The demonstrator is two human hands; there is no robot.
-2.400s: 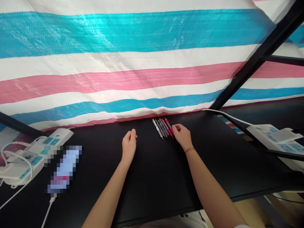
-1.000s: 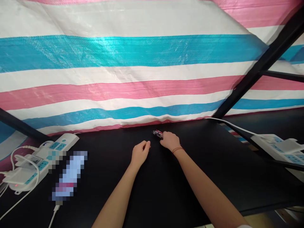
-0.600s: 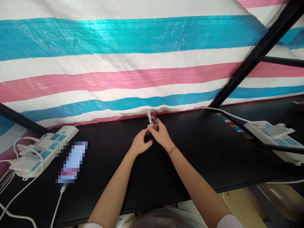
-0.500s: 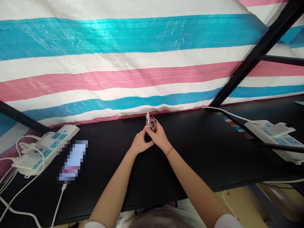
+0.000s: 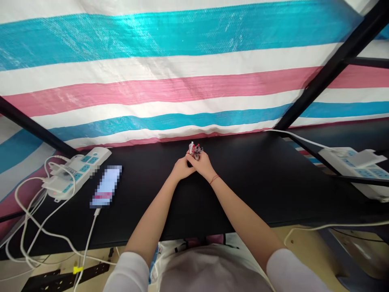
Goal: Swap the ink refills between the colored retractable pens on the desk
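Between my hands, above the black table, a cluster of small capped bottles with grey, dark and red parts sticks up. Beside them on the left stands a slim white piece, shaped like a small figure; its exact kind is too small to make out. My left hand is closed around the lower left of this bunch. My right hand wraps it from the right, its thumb crossing toward the left hand. The fingers behind and the lower ends of the pieces are hidden.
A phone with a blurred screen lies left on the black table, a charging cable attached. Power strips with white cables stand on the left and right. Behind hangs a striped sheet; a black metal post slants at right.
The view has shifted, bringing more of my lap into sight. The bunch of bottles has tilted and sits lower in my hands, which stay together around it.
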